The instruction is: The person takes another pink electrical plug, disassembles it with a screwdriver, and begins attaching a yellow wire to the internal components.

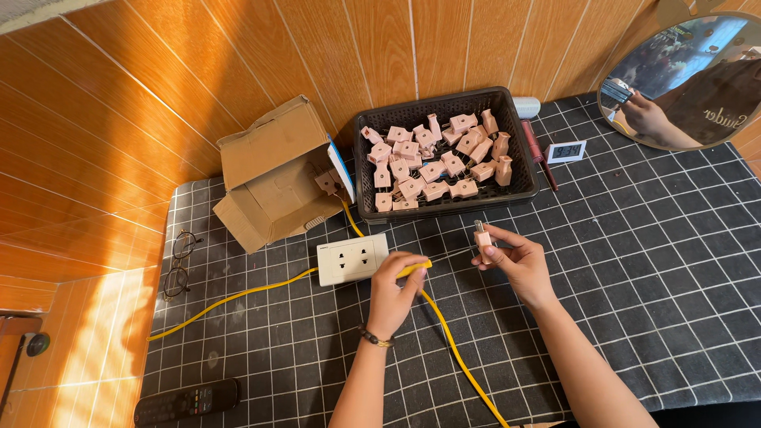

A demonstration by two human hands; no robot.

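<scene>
Cardboard box [273, 178], brown and open, lies tipped at ten o'clock of the hands, beside a black tray [444, 208] of pink plugs [432, 162] at twelve. A small white display [566, 151] sits at one o'clock. The left hand [394, 292] pinches the yellow cable [456, 353] just right of the white socket block [352, 258]; the right hand [511, 261] grips one pink plug [481, 237] upright. Checked cloth lies bare toward four o'clock; glasses [181, 261] and a remote [187, 402] line the left edge.
</scene>
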